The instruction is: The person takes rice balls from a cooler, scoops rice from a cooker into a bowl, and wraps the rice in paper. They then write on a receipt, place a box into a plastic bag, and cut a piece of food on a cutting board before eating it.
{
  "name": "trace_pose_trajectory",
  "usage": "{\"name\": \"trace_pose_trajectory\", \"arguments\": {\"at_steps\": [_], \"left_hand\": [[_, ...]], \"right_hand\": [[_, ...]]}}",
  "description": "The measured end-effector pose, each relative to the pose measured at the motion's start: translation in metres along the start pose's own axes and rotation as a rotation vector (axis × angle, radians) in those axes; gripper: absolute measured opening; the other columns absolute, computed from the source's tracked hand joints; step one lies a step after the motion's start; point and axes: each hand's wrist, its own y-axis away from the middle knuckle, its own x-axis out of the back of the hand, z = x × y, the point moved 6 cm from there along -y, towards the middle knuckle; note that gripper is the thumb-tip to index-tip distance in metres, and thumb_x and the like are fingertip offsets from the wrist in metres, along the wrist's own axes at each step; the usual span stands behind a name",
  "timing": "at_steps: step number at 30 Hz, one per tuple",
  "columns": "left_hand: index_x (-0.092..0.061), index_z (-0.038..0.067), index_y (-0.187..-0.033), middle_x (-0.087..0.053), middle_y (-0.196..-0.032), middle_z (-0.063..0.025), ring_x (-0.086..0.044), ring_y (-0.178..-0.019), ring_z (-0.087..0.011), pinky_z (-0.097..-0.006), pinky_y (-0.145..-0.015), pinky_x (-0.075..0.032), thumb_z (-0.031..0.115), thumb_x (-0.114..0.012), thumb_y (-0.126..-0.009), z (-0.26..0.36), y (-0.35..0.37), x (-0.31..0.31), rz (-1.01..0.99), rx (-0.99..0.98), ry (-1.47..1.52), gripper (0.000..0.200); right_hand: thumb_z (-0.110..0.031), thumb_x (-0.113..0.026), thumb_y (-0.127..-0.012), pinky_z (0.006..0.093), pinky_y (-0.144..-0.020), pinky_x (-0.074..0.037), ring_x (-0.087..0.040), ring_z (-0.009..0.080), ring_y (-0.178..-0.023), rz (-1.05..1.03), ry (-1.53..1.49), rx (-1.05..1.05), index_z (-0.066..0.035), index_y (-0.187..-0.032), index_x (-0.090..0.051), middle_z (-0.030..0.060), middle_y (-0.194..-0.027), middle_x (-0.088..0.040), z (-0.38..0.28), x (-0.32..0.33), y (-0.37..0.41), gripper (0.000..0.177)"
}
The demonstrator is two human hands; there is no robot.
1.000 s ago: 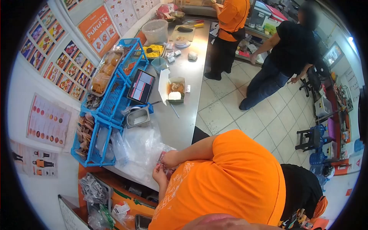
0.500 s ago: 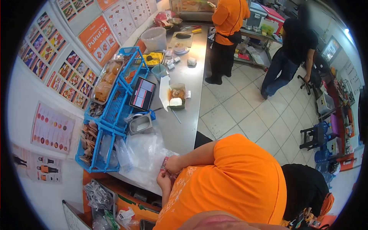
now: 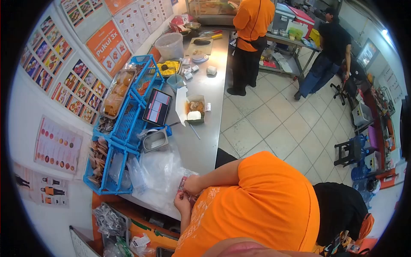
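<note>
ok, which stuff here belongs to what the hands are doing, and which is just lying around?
In hand: small packet, pinched by left hand and right hand; clear plastic bags under them.
Lying about: steel pan, tablet, open food box, blue racks.

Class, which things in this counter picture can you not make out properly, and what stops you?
All in the head view:
1. The small reddish item between the hands: too small, partly covered by fingers.
2. The near edge of the counter: hidden behind the orange shirt.
3. Print on the poster and the tablet screen: too small to read.
</note>
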Motion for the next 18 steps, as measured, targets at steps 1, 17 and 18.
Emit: {"name": "trace_pose_trajectory", "arguments": {"at_steps": [1, 17, 18], "left_hand": [[-0.066, -0.006, -0.095, -0.068, -0.083, -0.0074, -0.062, -0.073, -0.0132, -0.0267, -0.068, -0.05, 0.001, -0.063, -0.093, 0.005, 0.001, 0.0, 0.037, 0.007, 0.059, 0.008], [-0.064, -0.005, -0.097, -0.067, -0.084, -0.0066, -0.062, -0.076, -0.0136, -0.0282, -0.07, -0.051, 0.0, -0.064, -0.093, -0.058, -0.012, 0.002, 0.149, 0.059, 0.181, 0.006], [-0.064, -0.005, -0.098, -0.067, -0.085, -0.0068, -0.063, -0.077, -0.014, -0.0281, -0.07, -0.051, -0.001, -0.063, -0.093, -0.053, -0.011, 0.002, 0.13, 0.052, 0.164, 0.007]], "right_hand": [[-0.027, -0.063, -0.082, 0.0451, -0.076, -0.056, -0.071, 0.0322, -0.088, -0.011, 0.005, -0.025, -0.017, -0.105, -0.075, 0.0117, -0.095, -0.074, 0.002, 0.0, -0.001, 0.028], [-0.027, -0.061, -0.085, 0.0442, -0.077, -0.057, -0.071, 0.0325, -0.089, 0.053, 0.045, 0.023, -0.02, -0.113, -0.072, 0.0116, -0.096, -0.073, -0.009, 0.019, 0.007, 0.031], [-0.027, -0.061, -0.085, 0.0443, -0.078, -0.057, -0.071, 0.0322, -0.089, 0.016, 0.059, 0.016, -0.021, -0.114, -0.072, 0.0113, -0.096, -0.073, -0.007, 0.013, 0.002, 0.032]]}}
